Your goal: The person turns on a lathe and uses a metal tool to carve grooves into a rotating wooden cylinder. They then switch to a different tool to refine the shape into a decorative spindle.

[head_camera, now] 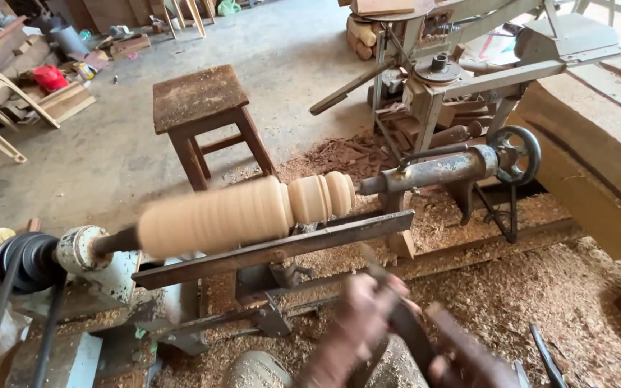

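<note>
So we had the pale wooden spindle point(242, 212) spinning between the headstock point(73, 255) and the tailstock point(454, 169), sitting just above the long tool rest point(274, 251). Both hands were low, near the bottom edge and blurred: our left hand point(364, 316) was wrapped round a dark chisel point(404, 323), and our right hand point(468, 359) looked closed on its handle end, though we couldn't swear to it. Best bet, we figured, was planting the chisel firmly on the rest before touching wood, over all that sawdust point(540, 287).
</note>
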